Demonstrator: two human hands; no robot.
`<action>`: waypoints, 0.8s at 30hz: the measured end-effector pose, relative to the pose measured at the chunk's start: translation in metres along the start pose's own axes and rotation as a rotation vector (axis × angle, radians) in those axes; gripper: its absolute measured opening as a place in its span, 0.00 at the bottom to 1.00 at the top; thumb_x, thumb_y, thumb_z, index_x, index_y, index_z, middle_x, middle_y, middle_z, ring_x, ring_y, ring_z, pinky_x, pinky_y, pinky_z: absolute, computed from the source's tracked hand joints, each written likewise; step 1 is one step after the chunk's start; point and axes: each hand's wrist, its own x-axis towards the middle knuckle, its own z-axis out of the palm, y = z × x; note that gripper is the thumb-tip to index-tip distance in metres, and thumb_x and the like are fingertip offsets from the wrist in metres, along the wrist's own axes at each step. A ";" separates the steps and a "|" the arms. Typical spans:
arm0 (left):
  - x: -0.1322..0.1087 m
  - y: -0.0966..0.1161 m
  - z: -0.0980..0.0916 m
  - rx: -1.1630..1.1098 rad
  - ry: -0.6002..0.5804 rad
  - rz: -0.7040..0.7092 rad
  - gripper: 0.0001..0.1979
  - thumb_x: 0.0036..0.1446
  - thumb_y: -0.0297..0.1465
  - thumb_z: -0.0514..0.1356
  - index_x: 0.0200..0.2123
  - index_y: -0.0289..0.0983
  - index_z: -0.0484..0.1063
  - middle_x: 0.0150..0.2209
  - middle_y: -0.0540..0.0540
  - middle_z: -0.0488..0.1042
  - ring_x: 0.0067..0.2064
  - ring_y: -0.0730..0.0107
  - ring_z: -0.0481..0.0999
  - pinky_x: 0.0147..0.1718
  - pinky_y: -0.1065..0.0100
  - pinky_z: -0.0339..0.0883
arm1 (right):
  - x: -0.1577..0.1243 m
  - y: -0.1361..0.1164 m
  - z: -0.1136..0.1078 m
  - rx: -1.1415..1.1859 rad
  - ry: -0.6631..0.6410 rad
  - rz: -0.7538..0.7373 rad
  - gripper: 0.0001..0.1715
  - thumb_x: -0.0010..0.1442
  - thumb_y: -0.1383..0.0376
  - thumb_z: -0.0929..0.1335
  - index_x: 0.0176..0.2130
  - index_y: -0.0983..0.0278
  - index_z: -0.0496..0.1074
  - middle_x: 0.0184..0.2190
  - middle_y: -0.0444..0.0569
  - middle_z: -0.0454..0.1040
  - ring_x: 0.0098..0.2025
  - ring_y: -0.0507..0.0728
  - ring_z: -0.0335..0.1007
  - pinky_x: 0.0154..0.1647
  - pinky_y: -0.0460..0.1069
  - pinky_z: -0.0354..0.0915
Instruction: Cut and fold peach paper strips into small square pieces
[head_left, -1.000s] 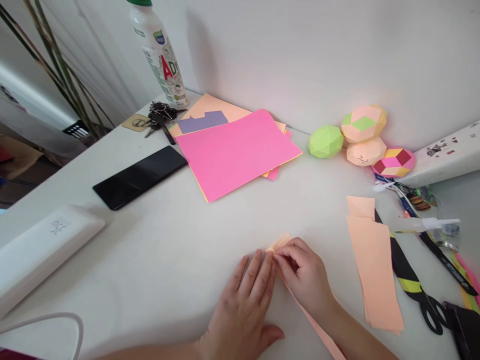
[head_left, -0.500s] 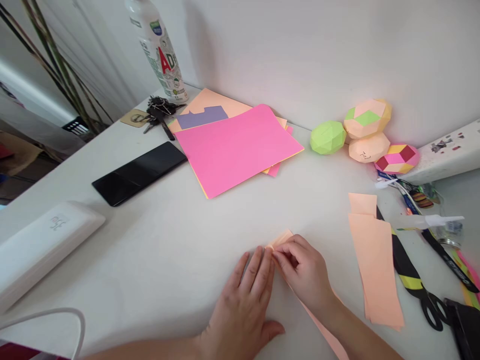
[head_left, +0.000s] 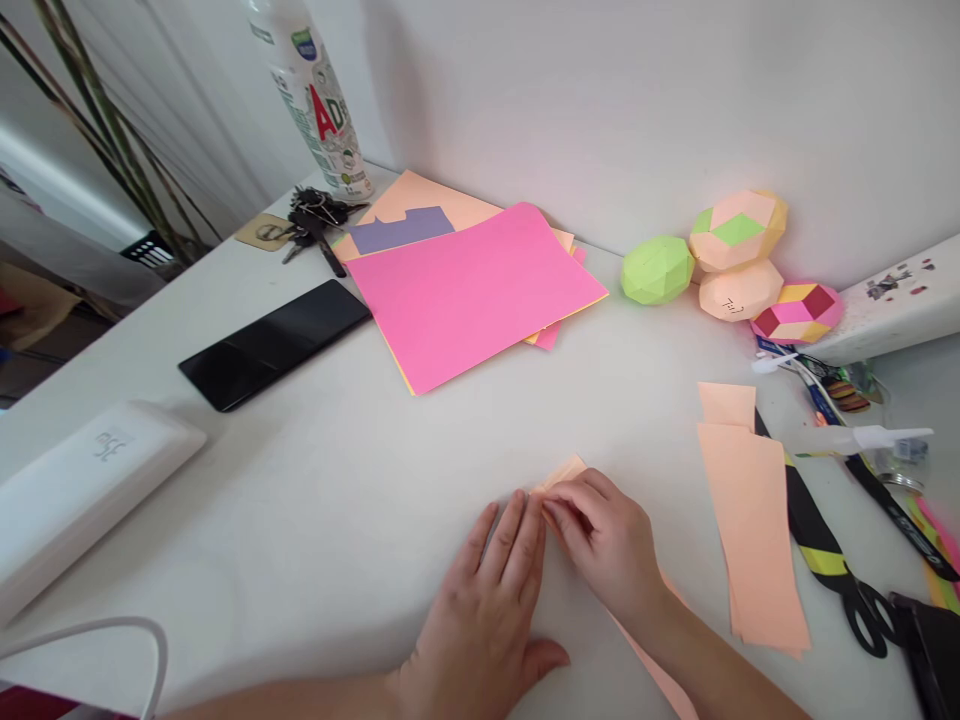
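Observation:
A long peach paper strip (head_left: 561,471) lies on the white table (head_left: 337,470), its far end showing past my fingers and the rest running under my right forearm. My left hand (head_left: 487,610) rests flat on it, fingers stretched out and pressing down. Curled fingers of my right hand (head_left: 604,545) pinch the strip's folded end right beside the left fingertips.
Peach strips (head_left: 750,530) lie to the right, with scissors (head_left: 855,590), a glue bottle (head_left: 862,440) and pens beyond. Coloured sheets (head_left: 469,290), a phone (head_left: 274,342), keys (head_left: 315,215), a bottle (head_left: 311,95) and paper polyhedra (head_left: 739,260) stand farther back. A white case (head_left: 82,490) sits left.
Both hands stay on the strip; the right fingers have shifted slightly along the fold. The view has tipped a little upward.

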 end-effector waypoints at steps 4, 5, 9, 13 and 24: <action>0.001 -0.001 0.000 0.002 -0.005 -0.001 0.43 0.49 0.61 0.56 0.55 0.30 0.71 0.61 0.39 0.65 0.64 0.53 0.57 0.63 0.54 0.42 | 0.000 0.003 -0.001 0.043 -0.019 -0.057 0.12 0.64 0.69 0.64 0.39 0.60 0.78 0.28 0.45 0.72 0.27 0.50 0.70 0.26 0.44 0.66; 0.001 -0.001 0.001 0.001 -0.004 -0.001 0.44 0.49 0.61 0.56 0.55 0.30 0.71 0.61 0.39 0.65 0.64 0.53 0.57 0.63 0.55 0.42 | -0.001 0.004 -0.001 0.055 -0.016 -0.076 0.12 0.64 0.69 0.64 0.40 0.60 0.78 0.28 0.45 0.72 0.27 0.50 0.70 0.26 0.44 0.66; 0.001 -0.001 0.001 -0.003 -0.005 -0.005 0.45 0.48 0.61 0.57 0.56 0.30 0.70 0.62 0.39 0.64 0.64 0.53 0.58 0.63 0.55 0.43 | -0.002 0.007 0.000 0.030 0.015 -0.145 0.13 0.64 0.71 0.64 0.41 0.62 0.78 0.28 0.46 0.73 0.26 0.49 0.69 0.25 0.43 0.66; 0.000 0.000 0.000 0.002 -0.012 -0.004 0.45 0.47 0.61 0.57 0.55 0.30 0.70 0.62 0.39 0.64 0.64 0.54 0.58 0.63 0.55 0.43 | -0.004 0.008 0.002 -0.009 0.012 -0.184 0.13 0.64 0.72 0.64 0.43 0.64 0.77 0.28 0.46 0.72 0.26 0.49 0.68 0.24 0.43 0.66; 0.008 -0.002 -0.003 0.027 -0.010 -0.006 0.45 0.47 0.62 0.57 0.53 0.30 0.72 0.58 0.39 0.69 0.60 0.54 0.64 0.60 0.57 0.50 | -0.005 0.010 0.003 -0.032 0.008 -0.183 0.13 0.65 0.70 0.64 0.44 0.62 0.77 0.27 0.45 0.71 0.25 0.48 0.67 0.24 0.43 0.65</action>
